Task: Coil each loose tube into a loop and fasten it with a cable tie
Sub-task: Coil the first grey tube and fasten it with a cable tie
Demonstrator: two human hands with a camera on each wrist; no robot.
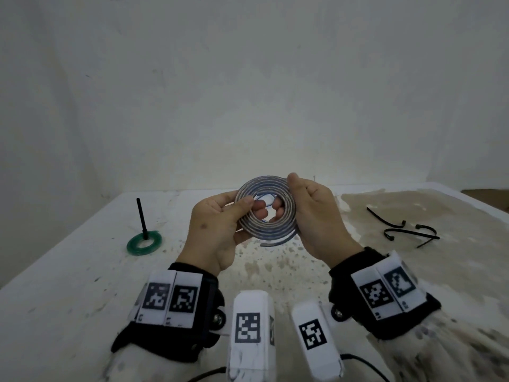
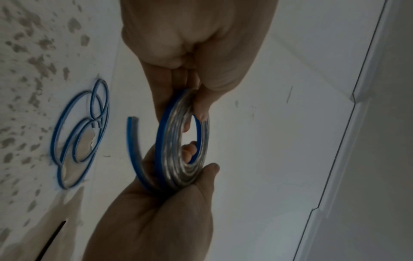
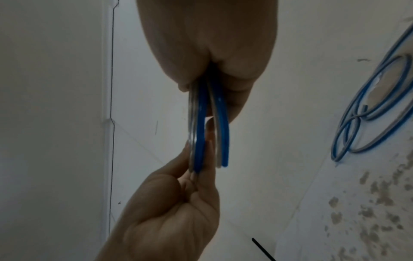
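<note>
A flat coil of blue-and-clear tube [image 1: 265, 181] is held upright above the table between both hands. My left hand [image 1: 252, 208] pinches its left side, thumb in front and fingers through the hole. On the right rim my right hand [image 1: 287, 194] grips it with the thumb on top. A short free end [image 1: 272, 244] curls out below. The left wrist view has the coil [image 2: 165, 141] side-on in my left hand [image 2: 201, 159]. Seen edge-on from the right wrist, the coil [image 3: 200, 132] sits in my right hand [image 3: 198, 155]. Another loose blue tube [image 2: 85, 134] lies on the table.
A green coiled tube [image 1: 144, 242] lies at the left of the white table [image 1: 68, 271], with a black cable tie [image 1: 141, 216] standing up from it. Several loose black cable ties [image 1: 402, 227] lie at the right on a stained patch. A wall stands behind the table.
</note>
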